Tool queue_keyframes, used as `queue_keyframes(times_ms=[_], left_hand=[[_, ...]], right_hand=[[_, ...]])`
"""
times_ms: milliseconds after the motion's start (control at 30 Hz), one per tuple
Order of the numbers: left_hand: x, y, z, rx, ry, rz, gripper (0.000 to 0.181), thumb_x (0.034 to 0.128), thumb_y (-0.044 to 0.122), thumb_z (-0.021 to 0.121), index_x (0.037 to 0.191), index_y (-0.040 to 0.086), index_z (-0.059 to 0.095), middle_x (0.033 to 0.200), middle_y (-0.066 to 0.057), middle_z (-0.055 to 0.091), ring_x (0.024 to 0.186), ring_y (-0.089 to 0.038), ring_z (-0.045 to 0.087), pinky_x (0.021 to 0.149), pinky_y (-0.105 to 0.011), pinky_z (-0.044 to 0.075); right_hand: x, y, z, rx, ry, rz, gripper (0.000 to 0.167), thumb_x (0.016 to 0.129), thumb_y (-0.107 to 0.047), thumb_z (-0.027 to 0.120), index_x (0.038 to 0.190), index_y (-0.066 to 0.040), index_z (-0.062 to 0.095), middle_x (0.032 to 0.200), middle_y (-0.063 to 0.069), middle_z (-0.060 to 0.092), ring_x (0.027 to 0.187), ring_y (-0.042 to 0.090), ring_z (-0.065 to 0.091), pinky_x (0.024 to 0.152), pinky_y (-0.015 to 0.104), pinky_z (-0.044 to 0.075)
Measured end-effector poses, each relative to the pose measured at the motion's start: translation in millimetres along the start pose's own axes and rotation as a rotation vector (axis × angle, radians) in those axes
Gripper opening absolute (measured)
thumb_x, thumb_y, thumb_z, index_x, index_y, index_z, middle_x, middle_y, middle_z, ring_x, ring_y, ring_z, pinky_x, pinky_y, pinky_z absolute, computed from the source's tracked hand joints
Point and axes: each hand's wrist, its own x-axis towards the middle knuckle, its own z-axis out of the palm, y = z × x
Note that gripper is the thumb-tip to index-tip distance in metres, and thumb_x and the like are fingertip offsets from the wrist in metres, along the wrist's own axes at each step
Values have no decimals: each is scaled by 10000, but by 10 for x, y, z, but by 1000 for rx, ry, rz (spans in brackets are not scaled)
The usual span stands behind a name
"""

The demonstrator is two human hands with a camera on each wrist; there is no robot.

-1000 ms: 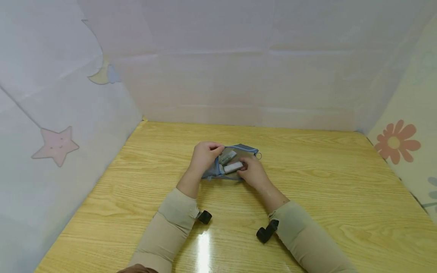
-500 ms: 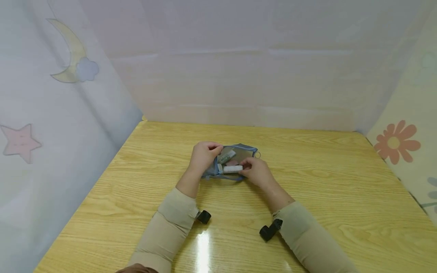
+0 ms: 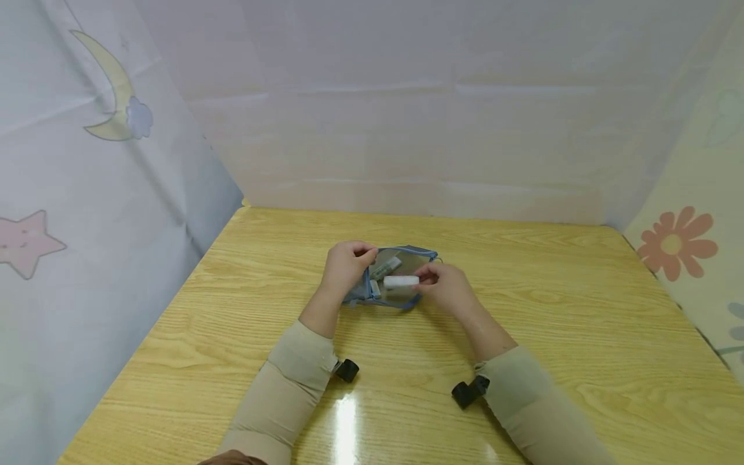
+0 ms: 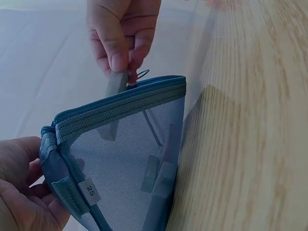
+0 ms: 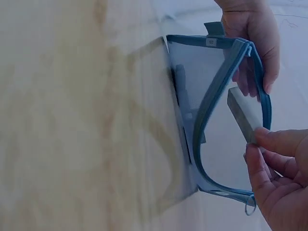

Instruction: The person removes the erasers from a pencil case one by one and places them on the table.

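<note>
A blue-edged mesh zip pouch (image 3: pixel 401 303) stands on the table with its mouth open. My left hand (image 3: pixel 347 268) grips its left end by the rim; in the left wrist view the fingers of the left hand (image 4: pixel 26 185) are curled at the pouch's side. Between thumb and fingertips my right hand (image 3: pixel 446 287) pinches one end of a white rectangular block (image 3: pixel 401 281). In the right wrist view the block (image 5: pixel 245 113) lies across the pouch's mouth. Inside the pouch are a green-and-white labelled stick (image 3: pixel 386 267) and a small pale piece (image 3: pixel 374 289).
The wooden table (image 3: pixel 552 290) extends around the pouch, with a pale wall sheet (image 3: pixel 407 148) behind it. A metal ring (image 5: pixel 250 206) hangs from the zip end. Black wrist cameras (image 3: pixel 347 371) sit on both sleeves.
My right hand has drawn back to the right and slightly up, bringing the white block up from among the pouch's contents. The left hand has hardly moved.
</note>
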Motion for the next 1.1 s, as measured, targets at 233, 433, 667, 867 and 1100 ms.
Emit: queue_keyframes(times_ms=[233, 433, 667, 867, 1100], left_hand=[[-9, -1, 0, -9, 9, -7, 159, 875, 296, 615, 863, 176, 719, 787, 45, 670, 743, -129, 587, 613, -283, 459], [-9, 0, -3, -9, 21, -1, 159, 875, 294, 616, 847, 176, 719, 772, 52, 664, 735, -130, 582, 605, -279, 455], [-8, 2, -2, -17, 22, -7, 160, 875, 285, 616, 860, 167, 722, 775, 46, 669, 749, -128, 591, 622, -281, 462], [-6, 14, 6, -20, 24, -4, 151, 872, 269, 622, 859, 159, 724, 773, 42, 672, 749, -129, 597, 631, -284, 471], [0, 6, 4, -27, 16, -10, 154, 871, 270, 624, 876, 155, 726, 782, 38, 675, 756, -127, 600, 636, -280, 473]], right_hand=[[-48, 7, -225, 75, 19, -5, 246, 822, -169, 690, 1032, -54, 632, 944, 91, 635, 852, 201, 589, 707, 302, 495], [-60, 64, -431, 79, 61, 2, 269, 837, -198, 675, 1061, -62, 619, 964, 98, 639, 868, 207, 590, 719, 311, 485], [-46, 173, -620, 87, 105, 23, 313, 845, -240, 665, 1093, -59, 604, 1001, 109, 632, 896, 216, 581, 747, 338, 475], [-26, 295, -771, 91, 164, 42, 362, 854, -283, 648, 1131, -57, 592, 1037, 117, 610, 913, 204, 573, 723, 259, 471], [-9, 451, -885, 104, 207, 83, 349, 867, -279, 632, 1137, -63, 586, 1060, 114, 582, 927, 215, 541, 697, 223, 467]])
